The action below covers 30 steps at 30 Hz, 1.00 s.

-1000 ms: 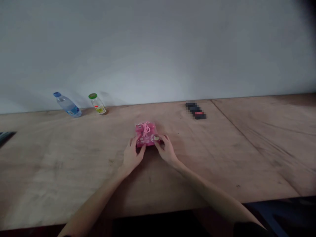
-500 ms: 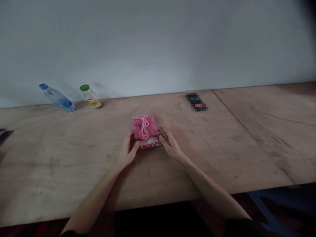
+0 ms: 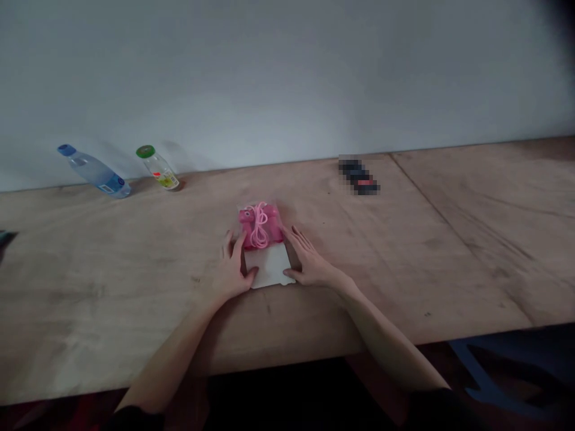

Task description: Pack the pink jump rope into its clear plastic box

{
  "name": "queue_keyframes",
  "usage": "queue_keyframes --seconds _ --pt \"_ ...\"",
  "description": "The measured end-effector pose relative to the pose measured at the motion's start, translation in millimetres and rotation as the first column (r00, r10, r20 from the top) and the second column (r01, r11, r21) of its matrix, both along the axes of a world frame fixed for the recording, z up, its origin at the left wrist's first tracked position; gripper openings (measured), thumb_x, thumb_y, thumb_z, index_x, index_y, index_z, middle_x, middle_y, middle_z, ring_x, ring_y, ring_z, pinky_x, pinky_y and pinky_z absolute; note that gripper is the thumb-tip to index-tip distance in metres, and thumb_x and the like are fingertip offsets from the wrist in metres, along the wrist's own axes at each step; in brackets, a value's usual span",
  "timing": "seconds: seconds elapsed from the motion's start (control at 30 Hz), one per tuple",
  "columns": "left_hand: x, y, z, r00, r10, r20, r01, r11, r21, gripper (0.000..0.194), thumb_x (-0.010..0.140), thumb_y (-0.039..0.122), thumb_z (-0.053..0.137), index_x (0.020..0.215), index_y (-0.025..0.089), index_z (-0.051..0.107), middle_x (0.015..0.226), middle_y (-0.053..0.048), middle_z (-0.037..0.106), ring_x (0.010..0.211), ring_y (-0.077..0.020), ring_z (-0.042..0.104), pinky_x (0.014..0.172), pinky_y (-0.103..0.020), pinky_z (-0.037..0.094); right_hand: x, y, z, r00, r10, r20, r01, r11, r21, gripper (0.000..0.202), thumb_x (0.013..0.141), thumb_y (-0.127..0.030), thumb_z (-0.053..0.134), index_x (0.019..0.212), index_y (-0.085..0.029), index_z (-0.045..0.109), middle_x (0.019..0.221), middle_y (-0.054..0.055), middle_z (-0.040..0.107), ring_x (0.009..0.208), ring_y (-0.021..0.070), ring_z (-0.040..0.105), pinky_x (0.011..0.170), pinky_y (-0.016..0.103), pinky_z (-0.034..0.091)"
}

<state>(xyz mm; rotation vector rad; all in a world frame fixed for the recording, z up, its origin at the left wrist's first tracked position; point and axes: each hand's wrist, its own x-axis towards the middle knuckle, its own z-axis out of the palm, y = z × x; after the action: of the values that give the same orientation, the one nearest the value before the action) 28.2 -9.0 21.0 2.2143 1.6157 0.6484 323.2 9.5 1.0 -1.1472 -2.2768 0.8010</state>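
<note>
A clear package with a pink jump rope (image 3: 260, 226), its handles and coiled cord visible, lies on the wooden table. A white card flap (image 3: 268, 266) extends from its near side. My left hand (image 3: 234, 266) is at the left edge, fingers apart, its thumb on the flap's near left corner. On the right side, my right hand (image 3: 309, 260) has its fingers stretched along the package edge and its thumb at the flap's right edge.
A blue-capped bottle (image 3: 96, 173) and a green-lidded jar (image 3: 159, 169) stand at the back left of the table (image 3: 381, 257). A pixelated dark object (image 3: 359, 176) lies at the back right. A dark item sits at the far left edge.
The white flap now lies out toward me where the printed pink edge showed before. Both hands' fingers have spread. The view has shifted slightly.
</note>
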Motion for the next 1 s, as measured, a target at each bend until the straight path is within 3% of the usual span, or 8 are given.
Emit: queue_keyframes --seconds 0.13,0.23,0.37,0.63,0.7,0.8,0.9,1.0 --pt "3 4 0.8 0.995 -0.018 -0.101 0.034 0.986 0.166 0.081 0.093 0.044 0.075 0.162 0.019 0.042 0.175 -0.023 0.037 0.167 -0.0465 0.026 0.125 -0.068 0.042 -4 3 -5.9 0.993 -0.113 0.014 0.112 0.992 0.054 0.102 0.098 -0.035 0.068 0.179 -0.026 0.007 0.180 0.016 0.031 0.170 0.0386 0.019 0.135 0.068 0.027" --pt "6 2 4.2 0.991 -0.060 -0.118 0.091 0.954 0.284 0.072 0.095 0.057 0.072 0.149 0.014 0.055 0.157 -0.026 0.057 0.157 -0.0454 0.044 0.127 -0.066 0.040 -7 7 -7.1 0.966 -0.259 -0.008 0.259 0.961 0.102 0.074 0.104 -0.043 0.063 0.171 -0.025 0.038 0.167 0.016 0.053 0.161 0.0378 0.042 0.129 0.065 0.039" --pt "13 -13 11.7 0.968 -0.205 -0.146 0.243 0.913 0.328 0.070 0.094 0.068 0.068 0.138 0.014 0.066 0.133 -0.022 0.072 0.137 -0.0416 0.063 0.125 -0.063 0.043 1 16 -2.2 0.901 -0.428 -0.074 0.435 0.888 0.152 0.043 0.099 -0.045 0.069 0.136 -0.024 0.074 0.136 0.016 0.077 0.134 0.0390 0.068 0.115 0.062 0.054" --pt "29 -33 12.9 0.746 -0.663 -0.066 0.652 0.705 0.280 0.061 0.104 0.052 0.062 0.154 0.018 0.059 0.148 -0.015 0.071 0.144 -0.0294 0.064 0.123 -0.049 0.051 43 18 41.8 0.876 -0.431 -0.217 0.431 0.901 -0.052 0.049 0.089 -0.053 0.083 0.128 -0.025 0.078 0.128 0.012 0.080 0.118 0.0342 0.077 0.102 0.053 0.063" --pt "27 -28 14.5 0.750 -0.657 -0.077 0.656 0.724 0.211 0.053 0.108 0.041 0.056 0.157 0.023 0.057 0.157 -0.012 0.066 0.151 -0.0267 0.058 0.127 -0.049 0.047 47 13 53.9 0.860 -0.444 -0.252 0.446 0.894 -0.053 0.046 0.090 -0.055 0.082 0.125 -0.025 0.079 0.123 0.011 0.082 0.111 0.0317 0.079 0.095 0.048 0.066" --pt "18 -12 19.1 0.865 -0.495 -0.079 0.502 0.854 0.137 0.051 0.107 0.038 0.059 0.157 0.027 0.058 0.163 -0.011 0.060 0.159 -0.0304 0.048 0.134 -0.058 0.037 46 3 69.1 0.808 -0.491 -0.326 0.481 0.869 -0.117 0.039 0.097 -0.058 0.074 0.108 -0.022 0.082 0.095 0.009 0.083 0.079 0.0233 0.078 0.071 0.038 0.066" --pt "8 4 22.8 0.913 -0.405 -0.052 0.408 0.904 0.124 0.065 0.101 0.052 0.070 0.160 0.027 0.056 0.168 -0.013 0.053 0.162 -0.0356 0.042 0.133 -0.061 0.037 37 -6 78.2 0.851 -0.411 -0.327 0.335 0.904 -0.265 0.039 0.100 -0.058 0.070 0.096 -0.020 0.081 0.076 0.005 0.078 0.061 0.0183 0.072 0.057 0.031 0.060" --pt "7 5 23.3 0.915 -0.396 -0.074 0.402 0.907 0.127 0.066 0.102 0.055 0.068 0.160 0.027 0.055 0.165 -0.013 0.056 0.158 -0.0349 0.047 0.131 -0.058 0.040 24 -12 77.1 0.945 -0.224 -0.237 0.155 0.948 -0.277 0.026 0.100 -0.047 0.071 0.103 -0.024 0.083 0.089 0.004 0.083 0.074 0.0213 0.078 0.066 0.033 0.064"
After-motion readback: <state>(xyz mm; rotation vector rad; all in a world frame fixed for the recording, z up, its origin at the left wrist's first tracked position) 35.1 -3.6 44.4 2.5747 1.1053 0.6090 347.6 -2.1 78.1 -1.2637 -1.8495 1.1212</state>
